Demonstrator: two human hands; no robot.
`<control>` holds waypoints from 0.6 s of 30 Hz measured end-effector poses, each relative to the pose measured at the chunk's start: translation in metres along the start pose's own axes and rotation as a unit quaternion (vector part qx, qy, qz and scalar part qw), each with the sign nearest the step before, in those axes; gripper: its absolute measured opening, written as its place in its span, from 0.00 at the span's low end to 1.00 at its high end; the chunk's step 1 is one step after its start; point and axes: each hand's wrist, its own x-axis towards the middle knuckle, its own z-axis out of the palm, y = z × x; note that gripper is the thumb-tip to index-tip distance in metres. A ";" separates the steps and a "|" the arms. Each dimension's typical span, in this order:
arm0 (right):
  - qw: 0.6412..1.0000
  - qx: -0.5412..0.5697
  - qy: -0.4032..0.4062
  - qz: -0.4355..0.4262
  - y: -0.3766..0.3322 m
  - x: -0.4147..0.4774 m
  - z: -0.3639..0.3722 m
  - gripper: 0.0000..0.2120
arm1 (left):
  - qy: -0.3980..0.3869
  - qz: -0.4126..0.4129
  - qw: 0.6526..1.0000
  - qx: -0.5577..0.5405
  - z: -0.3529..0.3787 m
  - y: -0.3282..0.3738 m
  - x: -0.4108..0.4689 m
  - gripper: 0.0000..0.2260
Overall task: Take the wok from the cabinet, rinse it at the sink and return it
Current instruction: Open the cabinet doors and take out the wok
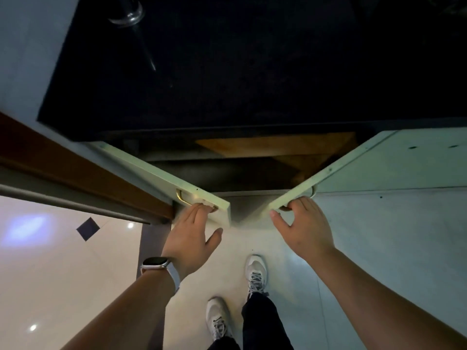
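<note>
Two pale green cabinet doors stand partly swung out below a black countertop [227,72]. My left hand [192,236] has its fingers hooked on the brass handle of the left door [161,173]. My right hand [300,226] has its fingers curled on the handle of the right door [328,173]. Between the doors the cabinet inside [227,170] is dark, with a brown wooden board [275,145] showing. No wok is visible in the shadow.
A glass [126,13] stands at the far left of the countertop. A brown door frame [63,168] runs along the left. My two white shoes [255,271] stand on the light tiled floor just behind the doors.
</note>
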 end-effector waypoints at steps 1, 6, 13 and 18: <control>1.000 0.004 0.009 0.014 0.002 -0.009 -0.001 0.31 | 0.005 -0.015 1.000 -0.005 0.000 -0.003 -0.009 0.26; 0.995 0.014 0.057 0.079 0.013 -0.046 -0.004 0.30 | 0.053 -0.093 0.992 -0.074 -0.003 -0.021 -0.058 0.32; 0.982 0.070 0.058 0.165 0.042 -0.085 -0.019 0.19 | 0.084 -0.192 0.975 -0.077 -0.029 -0.045 -0.107 0.22; 0.987 -0.134 0.091 0.003 0.072 -0.100 -0.040 0.28 | 0.131 -0.120 0.984 -0.011 -0.048 -0.062 -0.134 0.30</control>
